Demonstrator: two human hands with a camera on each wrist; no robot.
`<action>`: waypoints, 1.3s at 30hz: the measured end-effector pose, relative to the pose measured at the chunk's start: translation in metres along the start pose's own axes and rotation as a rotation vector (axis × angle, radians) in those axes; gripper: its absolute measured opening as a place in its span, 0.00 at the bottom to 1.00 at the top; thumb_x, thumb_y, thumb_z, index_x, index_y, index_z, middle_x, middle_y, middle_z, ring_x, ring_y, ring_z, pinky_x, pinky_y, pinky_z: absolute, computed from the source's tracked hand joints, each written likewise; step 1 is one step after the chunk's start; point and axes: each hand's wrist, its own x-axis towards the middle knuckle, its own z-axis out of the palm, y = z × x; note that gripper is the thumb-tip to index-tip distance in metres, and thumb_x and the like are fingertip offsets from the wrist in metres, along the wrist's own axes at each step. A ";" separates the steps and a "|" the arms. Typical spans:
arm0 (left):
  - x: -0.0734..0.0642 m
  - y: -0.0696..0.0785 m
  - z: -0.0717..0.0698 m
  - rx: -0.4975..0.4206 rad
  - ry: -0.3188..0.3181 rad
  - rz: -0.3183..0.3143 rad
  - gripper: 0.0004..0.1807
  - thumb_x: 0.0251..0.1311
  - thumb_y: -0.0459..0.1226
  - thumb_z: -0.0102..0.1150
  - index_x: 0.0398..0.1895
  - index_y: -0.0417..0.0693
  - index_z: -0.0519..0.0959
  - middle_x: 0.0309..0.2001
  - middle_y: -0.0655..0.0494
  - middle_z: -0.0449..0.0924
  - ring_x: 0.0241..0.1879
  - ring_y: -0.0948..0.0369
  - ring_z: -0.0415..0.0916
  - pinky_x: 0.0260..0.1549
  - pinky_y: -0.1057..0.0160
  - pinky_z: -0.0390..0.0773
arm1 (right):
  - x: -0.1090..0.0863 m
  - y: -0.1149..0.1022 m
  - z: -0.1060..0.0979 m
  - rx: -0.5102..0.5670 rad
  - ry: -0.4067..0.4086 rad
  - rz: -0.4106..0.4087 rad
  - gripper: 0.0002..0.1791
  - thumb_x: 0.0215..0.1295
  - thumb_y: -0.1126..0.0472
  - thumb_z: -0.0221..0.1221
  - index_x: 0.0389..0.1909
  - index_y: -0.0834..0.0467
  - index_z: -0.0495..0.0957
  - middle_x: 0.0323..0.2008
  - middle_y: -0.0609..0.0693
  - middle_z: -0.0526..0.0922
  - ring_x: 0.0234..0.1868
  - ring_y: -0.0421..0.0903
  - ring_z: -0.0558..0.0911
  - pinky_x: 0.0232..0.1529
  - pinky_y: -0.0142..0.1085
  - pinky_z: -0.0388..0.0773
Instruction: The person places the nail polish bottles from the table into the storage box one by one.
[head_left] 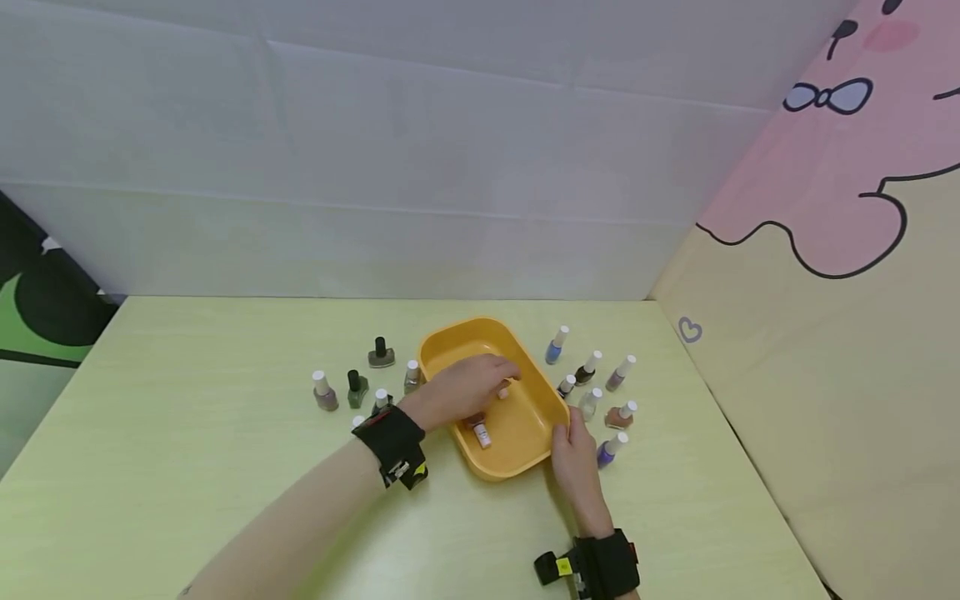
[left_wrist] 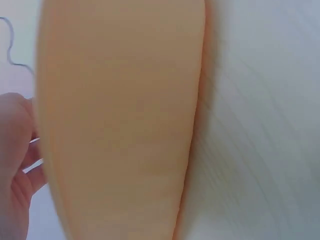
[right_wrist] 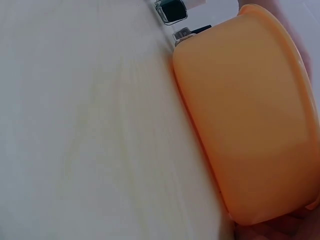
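Yellow tray (head_left: 528, 417), roughly rectangular with rounded corners, sits aslant on the tabletop (head_left: 187, 467) just below the centre of the frame. Inside it, near its left wall, lies a nail polish bottle (head_left: 482, 435) with a white cap and a reddish-brown body, partly hidden by the wrist above. Of the two hands, the left hand (head_left: 472, 385) reaches over the rim into the tray, its fingers bent downward; a small pale shape shows under the fingertips, and I cannot tell whether it is held. The right hand (head_left: 576, 458) grips the tray's lower right corner, thumb at the rim and fingers closed beneath it.

Left of the tray stand several more bottles: one grey-purple with a white cap (head_left: 324, 392), one dark green with a black cap (head_left: 357, 389), one with a black cap and a wide body (head_left: 381, 354), and others with white caps near the wrist. Seven white-capped bottles stand to the right, among them a blue one (head_left: 554, 350), a brown one (head_left: 618, 417) and a violet one (head_left: 607, 452). Marks on the bottle in the tray and on the black wristbands (head_left: 606, 565) are too small to read.
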 end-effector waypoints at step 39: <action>-0.066 0.028 0.053 -0.507 0.897 -0.474 0.26 0.64 0.30 0.60 0.65 0.32 0.68 0.72 0.36 0.62 0.77 0.43 0.56 0.77 0.44 0.56 | -0.002 -0.002 -0.001 -0.020 0.014 -0.001 0.20 0.78 0.65 0.43 0.65 0.64 0.73 0.61 0.66 0.80 0.57 0.60 0.81 0.60 0.56 0.76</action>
